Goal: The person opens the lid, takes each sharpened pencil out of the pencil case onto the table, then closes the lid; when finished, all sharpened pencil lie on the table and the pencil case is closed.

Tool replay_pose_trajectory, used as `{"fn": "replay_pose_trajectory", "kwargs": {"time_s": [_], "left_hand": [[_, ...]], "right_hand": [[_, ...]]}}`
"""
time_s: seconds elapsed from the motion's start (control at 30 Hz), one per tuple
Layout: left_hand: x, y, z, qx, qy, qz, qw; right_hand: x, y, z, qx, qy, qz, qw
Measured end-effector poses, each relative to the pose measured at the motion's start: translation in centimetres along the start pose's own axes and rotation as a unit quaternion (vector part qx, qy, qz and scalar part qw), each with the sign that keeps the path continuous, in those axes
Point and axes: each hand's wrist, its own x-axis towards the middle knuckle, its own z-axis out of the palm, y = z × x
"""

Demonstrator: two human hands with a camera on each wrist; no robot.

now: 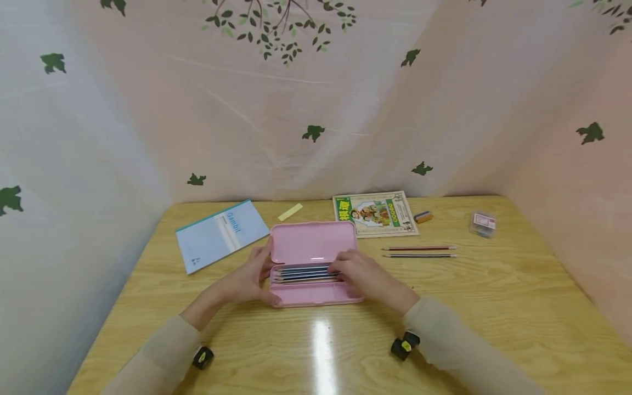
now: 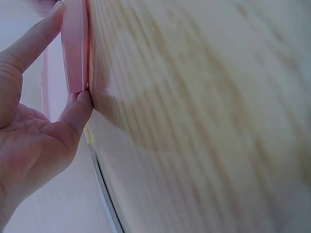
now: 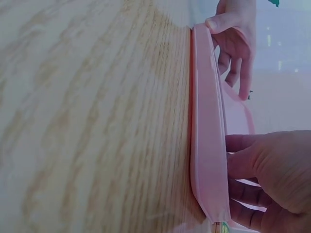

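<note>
A pink pencil case (image 1: 313, 242) lies on the table with its lid raised at the back. Several pencils (image 1: 301, 274) lie side by side in its rear part. My left hand (image 1: 249, 277) grips the case's left end, thumb at the front corner and fingers farther back. In the left wrist view, the left hand (image 2: 41, 131) spans the pink end of the case (image 2: 75, 48). My right hand (image 1: 360, 273) reaches into the right side, fingers over the pencils' right ends. The right wrist view shows bent right-hand fingers (image 3: 243, 162) behind the case wall; their tips are hidden.
A blue notebook (image 1: 222, 236) lies left. Behind the case are a yellow strip (image 1: 289, 212) and an illustrated booklet (image 1: 375, 215). To the right are two loose pencils (image 1: 419, 252), a small orange-and-blue object (image 1: 423, 217) and a clear little box (image 1: 483, 224). A fabric backdrop (image 1: 276, 137) borders the table.
</note>
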Motion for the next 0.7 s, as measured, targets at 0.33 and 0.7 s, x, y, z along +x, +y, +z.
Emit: {"fn": "replay_pose_trajectory", "kwargs": {"time_s": [0.33,0.7], "left_hand": [[0.25,-0.15,0.13,0.015,0.0,0.006,0.9999],[-0.21,-0.23,0.0,0.0,0.003,0.012,0.9999]], "right_hand": [[-0.29,0.24,0.09,-0.007,0.007,0.0,1.0],[-0.22,-0.13,0.12,-0.009,0.007,-0.006,0.9999]]}}
